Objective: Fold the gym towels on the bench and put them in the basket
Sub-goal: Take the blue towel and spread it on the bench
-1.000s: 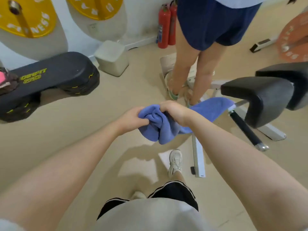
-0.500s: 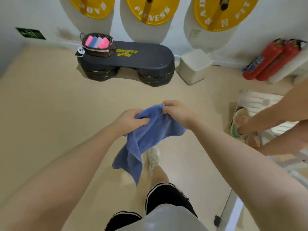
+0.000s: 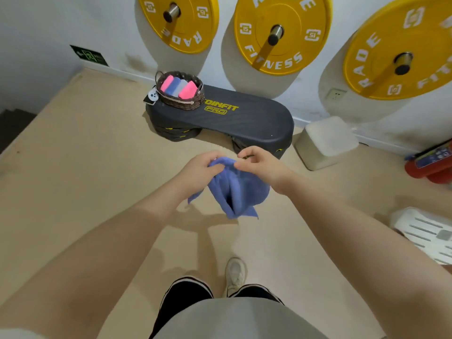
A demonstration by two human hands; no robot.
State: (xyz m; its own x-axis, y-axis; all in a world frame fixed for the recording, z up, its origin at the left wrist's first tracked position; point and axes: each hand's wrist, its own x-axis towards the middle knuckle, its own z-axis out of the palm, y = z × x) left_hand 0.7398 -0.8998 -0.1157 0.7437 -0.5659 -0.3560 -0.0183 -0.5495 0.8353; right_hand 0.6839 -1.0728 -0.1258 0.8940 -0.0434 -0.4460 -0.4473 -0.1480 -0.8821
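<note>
The left hand [image 3: 200, 167] gripped the upper edge of a blue towel [image 3: 238, 189], its fingers curled round a bunched fold. The right hand [image 3: 260, 165] was at the same top edge, thumb and forefinger bent toward each other at the cloth; whether they actually pinched it or had let go could not be told. The two hands sat close together, knuckles up, both forearms stretched forward and converging from the lower corners. The towel hung crumpled below them in loose vertical folds, in the air above the tan floor [image 3: 85, 179], with one corner trailing toward the left wrist. Beyond the hands, a dark woven basket [image 3: 182, 101] stood on the left end of a black step bench [image 3: 244, 121] against the wall. In it lay rolled towels [image 3: 179, 86] side by side: pink, blue, pale grey and pink. Yellow weight plates [image 3: 281, 33] hung on the wall above, and a white shoe [image 3: 234, 272] showed below.
</note>
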